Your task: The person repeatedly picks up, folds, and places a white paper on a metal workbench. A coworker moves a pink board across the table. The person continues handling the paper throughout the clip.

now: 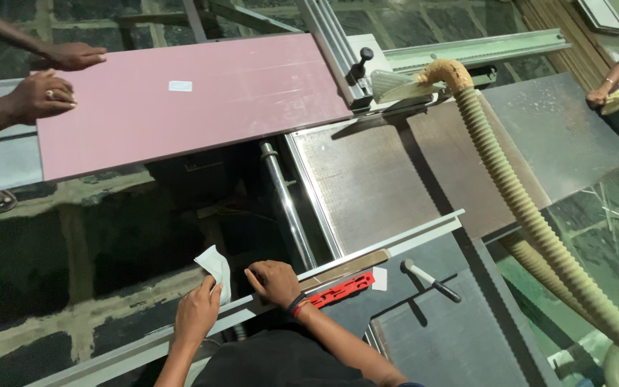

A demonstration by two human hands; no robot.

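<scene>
Left hand (196, 312), fingers pinched shut on a white paper slip (216, 269), bottom centre | right hand (274, 282), fingers curled flat on the grey rail (367, 252), gripping nothing; red flat strip (342, 289) just beside its wrist | upper left: pink panel (188, 100) with small white rectangular label (180, 86); co-worker's hands (44, 94) on its edge

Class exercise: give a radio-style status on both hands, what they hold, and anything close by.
Left hand holds white paper. Right hand flat on grey rail, holding nothing. Red plastic piece just beside the right wrist.
</scene>
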